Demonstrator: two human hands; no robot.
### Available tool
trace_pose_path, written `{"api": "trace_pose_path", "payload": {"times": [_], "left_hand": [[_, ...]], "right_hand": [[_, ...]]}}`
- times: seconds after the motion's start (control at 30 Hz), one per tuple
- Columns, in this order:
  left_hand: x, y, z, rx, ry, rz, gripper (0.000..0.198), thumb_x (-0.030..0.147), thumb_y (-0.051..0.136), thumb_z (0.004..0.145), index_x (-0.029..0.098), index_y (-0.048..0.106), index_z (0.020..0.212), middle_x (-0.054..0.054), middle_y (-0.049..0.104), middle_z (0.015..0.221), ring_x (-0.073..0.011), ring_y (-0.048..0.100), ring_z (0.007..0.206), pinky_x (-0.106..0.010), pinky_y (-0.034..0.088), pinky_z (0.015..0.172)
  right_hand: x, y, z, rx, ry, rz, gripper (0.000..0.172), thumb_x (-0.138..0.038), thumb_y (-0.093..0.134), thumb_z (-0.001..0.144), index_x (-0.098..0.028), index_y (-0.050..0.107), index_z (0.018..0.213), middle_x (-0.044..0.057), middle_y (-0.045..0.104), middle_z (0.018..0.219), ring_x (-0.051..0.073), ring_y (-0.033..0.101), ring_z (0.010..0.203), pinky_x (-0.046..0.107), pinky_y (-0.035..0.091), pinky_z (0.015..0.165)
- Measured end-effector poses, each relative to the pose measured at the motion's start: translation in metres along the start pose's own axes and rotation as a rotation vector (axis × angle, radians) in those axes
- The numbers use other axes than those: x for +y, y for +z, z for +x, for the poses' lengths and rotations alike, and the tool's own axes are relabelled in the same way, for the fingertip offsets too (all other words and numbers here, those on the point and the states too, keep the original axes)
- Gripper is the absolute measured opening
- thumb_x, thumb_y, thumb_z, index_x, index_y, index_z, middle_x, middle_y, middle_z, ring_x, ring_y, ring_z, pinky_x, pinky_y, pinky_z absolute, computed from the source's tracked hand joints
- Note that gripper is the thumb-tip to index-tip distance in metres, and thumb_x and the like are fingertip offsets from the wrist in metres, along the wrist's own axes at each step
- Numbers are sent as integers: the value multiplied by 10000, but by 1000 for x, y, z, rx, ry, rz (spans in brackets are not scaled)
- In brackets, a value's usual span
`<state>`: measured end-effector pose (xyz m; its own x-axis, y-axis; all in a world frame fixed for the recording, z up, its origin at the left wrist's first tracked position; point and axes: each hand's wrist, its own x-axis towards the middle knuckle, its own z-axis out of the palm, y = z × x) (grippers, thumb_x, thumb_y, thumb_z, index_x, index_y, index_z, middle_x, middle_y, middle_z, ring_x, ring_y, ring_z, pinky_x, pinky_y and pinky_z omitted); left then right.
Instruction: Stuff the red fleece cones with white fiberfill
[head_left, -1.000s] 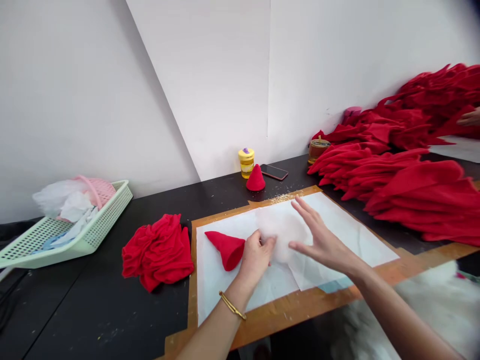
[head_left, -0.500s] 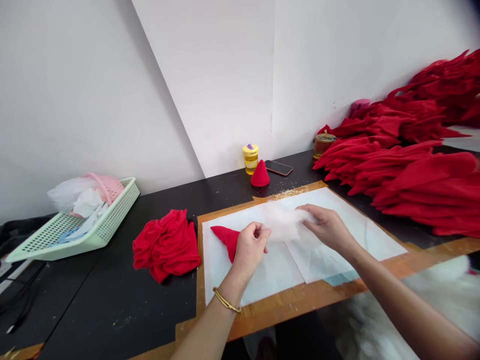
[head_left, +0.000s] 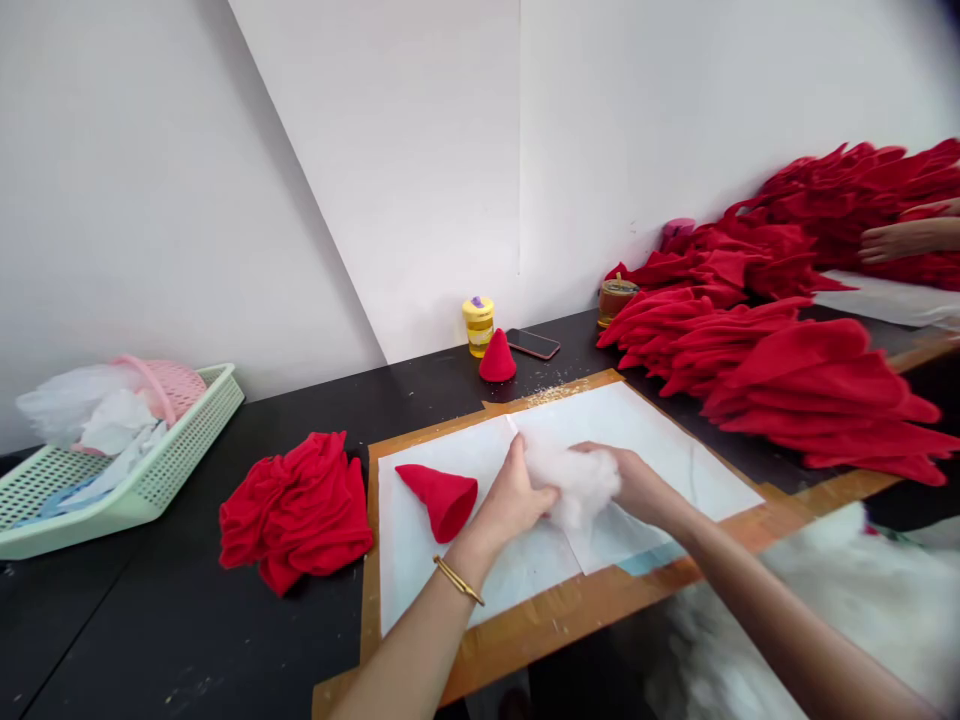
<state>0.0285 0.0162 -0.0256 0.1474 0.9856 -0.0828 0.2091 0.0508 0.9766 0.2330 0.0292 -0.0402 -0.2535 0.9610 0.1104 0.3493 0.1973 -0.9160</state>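
Note:
A tuft of white fluffy stuffing (head_left: 576, 482) is held between my two hands above the white paper (head_left: 675, 440). My left hand (head_left: 516, 500) grips its left side, thumb raised. My right hand (head_left: 634, 482) has hold of the right side, its fingers partly hidden by the fluff. A red felt cone (head_left: 439, 497) lies on its side on the paper, left of my left hand, its open end turned toward that hand. Behind the paper a second red cone (head_left: 498, 358) stands upright.
Crumpled red cloth (head_left: 300, 505) lies at left, beside a green basket (head_left: 180, 450). A yellow-lidded jar (head_left: 478, 325) and a phone (head_left: 532, 344) stand behind. Red pieces (head_left: 810, 390) are heaped at right, near another person's hand (head_left: 904, 240). White stuffing (head_left: 847, 610) fills the lower right.
The stuffing is bunched more compactly, and my hands have come closer together. My left hand's thumb has lifted. The view has shifted right, and another person's hand shows at the right edge.

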Motion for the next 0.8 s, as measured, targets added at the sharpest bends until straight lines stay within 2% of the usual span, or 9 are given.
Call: {"api": "trace_pose_path", "payload": {"times": [0.1, 0.2, 0.27, 0.4, 0.5, 0.57, 0.63, 0.7, 0.8], "left_hand": [[-9, 2, 9, -58, -31, -48, 470, 20, 653, 645, 155, 644, 1095, -44, 726, 935, -198, 669, 817, -298, 550, 731], [-18, -6, 6, -30, -70, -50, 119, 60, 664, 666, 155, 674, 736, 4, 659, 652, -149, 578, 556, -245, 459, 502], [-20, -16, 3, 55, -95, -48, 67, 90, 675, 676, 155, 659, 669, 14, 616, 574, -142, 540, 493, -241, 410, 447], [-13, -27, 2, 232, -94, -116, 185, 101, 642, 734, 135, 711, 903, -45, 732, 754, -203, 672, 704, -263, 513, 592], [-4, -15, 2, 235, -68, -191, 281, 112, 653, 771, 130, 714, 1045, -110, 775, 980, -243, 706, 942, -308, 553, 786], [-1, -1, -1, 201, -74, -216, 264, 148, 674, 788, 133, 722, 1047, -112, 777, 983, -246, 706, 942, -308, 552, 780], [-1, 9, -7, 164, -102, -215, 215, 206, 688, 798, 139, 732, 997, -83, 770, 885, -218, 694, 811, -268, 527, 643], [-4, 10, -13, 136, -137, -196, 160, 240, 699, 784, 147, 724, 911, -39, 730, 762, -159, 620, 625, -225, 429, 484], [-8, -4, -18, 120, -174, -161, 124, 247, 713, 753, 166, 672, 838, 9, 658, 685, -104, 514, 513, -199, 317, 396]], "right_hand": [[-3, 21, 1, 12, 10, 117, 164, -285, 615, 785, -207, 711, 892, 26, 760, 821, 229, 707, 737, 327, 559, 680], [2, 20, 5, 91, 30, 211, 197, -368, 665, 793, -214, 686, 916, 26, 757, 871, 208, 689, 736, 303, 549, 659], [10, 8, 8, 184, 58, 238, 224, -406, 683, 798, -213, 675, 911, 47, 753, 967, 208, 683, 791, 292, 539, 663], [15, -7, 6, 275, 93, 277, 377, -510, 629, 880, -231, 644, 1133, 98, 691, 1256, 232, 686, 938, 314, 560, 706], [3, 13, -5, 81, 4, 315, 645, -533, 573, 929, -338, 372, 1510, 88, 433, 1586, 289, 577, 1291, 415, 578, 903], [-6, 35, -10, 67, -62, 240, 729, -497, 618, 899, -314, 326, 1542, 87, 356, 1633, 306, 438, 1432, 450, 521, 1031], [-11, 50, -10, 181, -35, 199, 629, -427, 649, 855, -252, 477, 1434, 109, 528, 1505, 320, 536, 1343, 428, 539, 1000], [-11, 53, -6, 279, 51, 258, 479, -372, 585, 856, -226, 568, 1312, 103, 707, 1243, 297, 705, 1044, 383, 602, 795], [-5, 37, -2, 320, 141, 318, 426, -325, 515, 863, -208, 598, 1265, 70, 763, 935, 244, 707, 695, 330, 565, 563]]}}
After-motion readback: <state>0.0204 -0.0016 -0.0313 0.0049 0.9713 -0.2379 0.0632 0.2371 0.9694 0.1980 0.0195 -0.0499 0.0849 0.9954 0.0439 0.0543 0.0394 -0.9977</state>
